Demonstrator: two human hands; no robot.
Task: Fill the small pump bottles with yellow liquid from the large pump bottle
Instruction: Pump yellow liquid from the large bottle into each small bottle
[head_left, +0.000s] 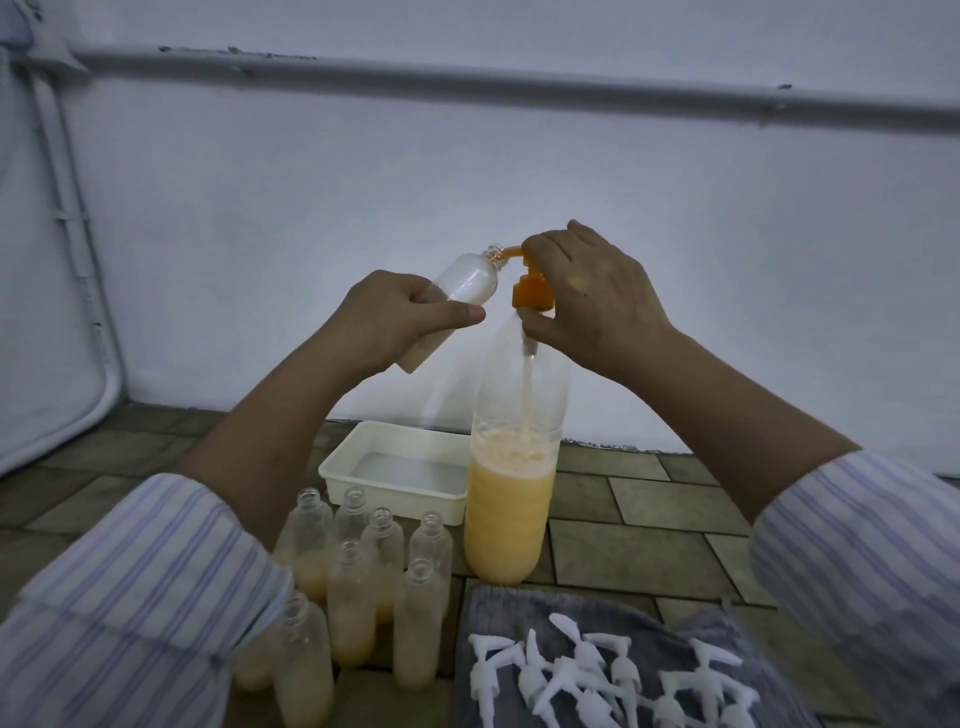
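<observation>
A large clear pump bottle (511, 499) is stood upright on the tiled floor, roughly half filled with cloudy yellow liquid and topped by an orange pump head (530, 288). A small clear bottle (465, 283) is held tilted, its open neck set against the orange spout; pale liquid is seen at its lower end. A cluster of uncapped small bottles (358, 592), each partly filled with yellow liquid, is stood just left of the large one.

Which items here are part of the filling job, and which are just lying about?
In the job: large pump bottle, orange pump head, small bottle in the left hand, right hand, standing small bottles, white pump tops.
Lying about: white tray, grey cloth, wall pipe.
</observation>
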